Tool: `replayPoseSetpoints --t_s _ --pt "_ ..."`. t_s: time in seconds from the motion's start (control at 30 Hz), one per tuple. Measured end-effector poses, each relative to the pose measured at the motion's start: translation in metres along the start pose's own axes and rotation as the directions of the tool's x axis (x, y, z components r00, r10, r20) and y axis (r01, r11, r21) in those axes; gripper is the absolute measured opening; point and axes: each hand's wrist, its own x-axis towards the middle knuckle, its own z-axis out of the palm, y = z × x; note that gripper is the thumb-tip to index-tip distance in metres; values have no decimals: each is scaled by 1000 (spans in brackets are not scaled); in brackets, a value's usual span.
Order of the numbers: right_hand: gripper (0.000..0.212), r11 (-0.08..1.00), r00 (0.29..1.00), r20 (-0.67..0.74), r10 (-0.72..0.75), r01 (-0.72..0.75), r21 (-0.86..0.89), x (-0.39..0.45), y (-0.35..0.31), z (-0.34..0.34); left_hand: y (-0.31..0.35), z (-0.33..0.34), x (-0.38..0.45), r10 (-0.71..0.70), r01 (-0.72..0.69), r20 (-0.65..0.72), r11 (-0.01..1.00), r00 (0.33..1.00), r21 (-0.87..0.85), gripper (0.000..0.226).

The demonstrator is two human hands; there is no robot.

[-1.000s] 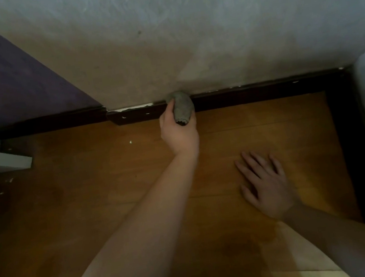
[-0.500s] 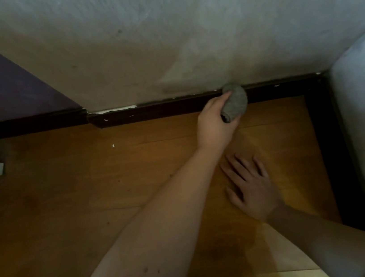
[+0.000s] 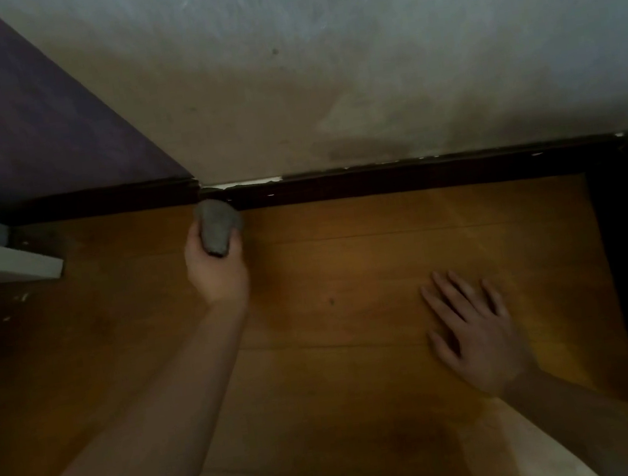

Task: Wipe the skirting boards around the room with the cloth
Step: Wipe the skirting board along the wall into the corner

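Floorboards meet dark skirting; left grip clutches cloth, right grip flat.

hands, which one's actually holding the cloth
The left hand grips the bunched grey cloth against the dark skirting board. The right hand lies flat on the wooden floor, fingers spread, holding nothing.

The left arm reaches straight forward, its hand curled in a tight grip round a balled cloth. The right hand lies flat, fingers spread, palm down.
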Motion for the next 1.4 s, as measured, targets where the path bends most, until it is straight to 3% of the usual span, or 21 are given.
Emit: replayPoseSetpoints --t_s 0.3,0.4,0.5,0.63,0.7,0.83,0.9,1.2,1.4 --pt "63 1000 1000 -4 0 0 -14 2 -2 1 5 29 12 -106 106 -8 993 994 -46 62" --pt "63 1000 1000 1 1 -1 -6 3 -3 0 11 51 -19 -17 20 155 1000 988 -14 61" --pt "63 1000 1000 -2 -2 2 -2 4 -3 0 25 78 -52 138 -140 372 990 918 -22 60" --pt "63 1000 1000 -10 -12 13 18 5 -2 0 41 101 -75 167 -171 398 985 902 -26 58" --pt "62 1000 1000 -15 -12 12 26 4 -3 -1 44 106 -79 201 -219 489 975 849 -20 59" --pt "61 999 1000 -21 -8 9 41 4 -2 -1 69 122 -96 278 -381 725 924 630 -24 59" --pt "59 998 999 -42 -6 9 61 3 -1 -1 80 129 -107 276 -387 758 921 591 -34 59" --pt "57 994 998 -60 0 6 111 1 2 2 72 120 -121 171 -250 718 968 674 4 56" --pt "63 995 1000 -3 -16 16 97 5 2 2 68 107 -109 161 -425 743 887 649 179 59"
